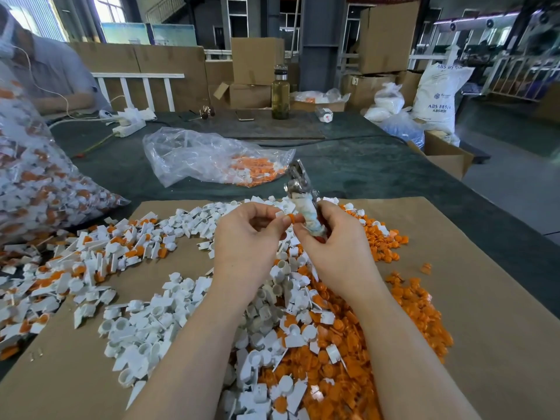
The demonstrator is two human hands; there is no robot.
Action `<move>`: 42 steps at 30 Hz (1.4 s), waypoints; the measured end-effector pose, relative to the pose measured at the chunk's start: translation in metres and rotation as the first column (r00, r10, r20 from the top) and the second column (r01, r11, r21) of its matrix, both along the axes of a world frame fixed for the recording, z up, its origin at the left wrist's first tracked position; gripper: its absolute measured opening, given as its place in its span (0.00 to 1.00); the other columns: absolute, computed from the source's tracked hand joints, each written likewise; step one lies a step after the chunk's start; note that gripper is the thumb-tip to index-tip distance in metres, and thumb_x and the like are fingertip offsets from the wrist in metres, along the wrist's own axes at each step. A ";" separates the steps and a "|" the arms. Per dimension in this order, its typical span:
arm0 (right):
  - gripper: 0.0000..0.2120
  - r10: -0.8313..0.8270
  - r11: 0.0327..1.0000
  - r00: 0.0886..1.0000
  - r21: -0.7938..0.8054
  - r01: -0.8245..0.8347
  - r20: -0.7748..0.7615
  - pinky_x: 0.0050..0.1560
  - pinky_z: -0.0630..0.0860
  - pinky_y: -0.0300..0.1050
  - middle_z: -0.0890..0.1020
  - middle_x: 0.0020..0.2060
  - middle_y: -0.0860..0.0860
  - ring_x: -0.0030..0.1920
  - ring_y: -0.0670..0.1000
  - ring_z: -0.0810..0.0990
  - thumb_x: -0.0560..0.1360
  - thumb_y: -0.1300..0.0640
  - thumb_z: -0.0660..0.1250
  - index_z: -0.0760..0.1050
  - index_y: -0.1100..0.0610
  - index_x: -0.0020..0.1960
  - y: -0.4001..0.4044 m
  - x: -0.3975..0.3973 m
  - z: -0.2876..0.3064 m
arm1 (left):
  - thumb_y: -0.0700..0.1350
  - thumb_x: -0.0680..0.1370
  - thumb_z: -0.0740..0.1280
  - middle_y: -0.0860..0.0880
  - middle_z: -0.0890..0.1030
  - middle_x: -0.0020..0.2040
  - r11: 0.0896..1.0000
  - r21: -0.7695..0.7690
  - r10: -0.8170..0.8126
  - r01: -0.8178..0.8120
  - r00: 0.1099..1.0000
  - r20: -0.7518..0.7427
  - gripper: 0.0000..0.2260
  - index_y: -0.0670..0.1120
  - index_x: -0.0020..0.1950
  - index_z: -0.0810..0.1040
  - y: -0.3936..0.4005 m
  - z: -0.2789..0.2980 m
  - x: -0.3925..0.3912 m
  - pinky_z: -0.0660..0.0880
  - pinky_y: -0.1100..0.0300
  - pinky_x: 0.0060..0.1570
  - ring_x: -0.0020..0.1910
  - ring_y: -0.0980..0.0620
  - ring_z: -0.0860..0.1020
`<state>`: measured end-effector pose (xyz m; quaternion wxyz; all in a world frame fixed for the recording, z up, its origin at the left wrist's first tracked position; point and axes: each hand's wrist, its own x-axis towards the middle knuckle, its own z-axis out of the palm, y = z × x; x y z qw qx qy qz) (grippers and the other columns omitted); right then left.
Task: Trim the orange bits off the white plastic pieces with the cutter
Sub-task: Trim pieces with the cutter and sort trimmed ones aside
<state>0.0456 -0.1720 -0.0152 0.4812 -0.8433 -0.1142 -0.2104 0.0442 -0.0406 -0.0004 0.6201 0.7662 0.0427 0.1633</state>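
My right hand (330,244) grips the cutter (301,192) by its cloth-wrapped handles, with the metal jaws pointing up and away. My left hand (245,237) pinches a small white plastic piece with an orange bit (289,218) between thumb and fingers, right beside the cutter's handle. Below my hands lie a heap of white plastic pieces (145,325) and a heap of orange bits (403,307), both on a brown cardboard sheet (485,328).
A clear bag (212,159) holding orange-and-white pieces lies on the dark table beyond the cardboard. A big full bag (33,177) stands at the left. A bottle (280,95), a power strip (128,128) and cardboard boxes are farther back. Another person sits at the far left.
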 end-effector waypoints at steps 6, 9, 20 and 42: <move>0.03 0.135 0.989 0.975 -0.039 -0.143 -0.176 0.34 0.69 0.33 0.76 0.33 0.42 0.34 0.40 0.75 0.75 0.54 0.70 0.76 0.51 0.46 -0.016 -0.003 0.005 | 0.39 0.75 0.73 0.55 0.82 0.30 0.967 -0.248 -0.041 0.051 0.998 0.044 0.04 0.46 0.42 0.81 0.008 -0.001 0.005 0.78 0.69 0.37 0.32 0.59 0.81; 0.07 0.186 0.972 0.947 -0.090 -0.216 -0.261 0.36 0.68 0.43 0.75 0.34 0.46 0.32 0.44 0.72 0.75 0.53 0.69 0.75 0.56 0.46 -0.020 -0.004 0.007 | 0.36 0.76 0.71 0.55 0.82 0.31 0.939 -0.334 -0.064 0.088 0.995 0.080 0.06 0.45 0.42 0.81 0.010 -0.001 0.005 0.79 0.67 0.40 0.32 0.58 0.81; 0.07 0.215 0.956 0.934 -0.135 -0.261 -0.284 0.35 0.70 0.30 0.79 0.38 0.42 0.39 0.38 0.77 0.77 0.54 0.67 0.73 0.43 0.43 -0.013 -0.003 0.000 | 0.34 0.77 0.69 0.55 0.82 0.31 0.926 -0.362 -0.073 0.106 0.992 0.104 0.07 0.45 0.42 0.80 0.012 0.000 0.006 0.78 0.67 0.38 0.31 0.59 0.80; 0.12 -0.277 0.902 0.954 -0.375 0.215 -0.117 0.27 0.62 0.38 0.75 0.31 0.45 0.31 0.45 0.73 0.77 0.51 0.64 0.67 0.48 0.36 -0.026 0.009 -0.012 | 0.37 0.82 0.62 0.41 0.86 0.43 0.246 -0.899 0.115 -0.363 0.931 -0.345 0.12 0.39 0.66 0.74 0.101 -0.011 0.023 0.83 0.58 0.37 0.38 0.51 0.86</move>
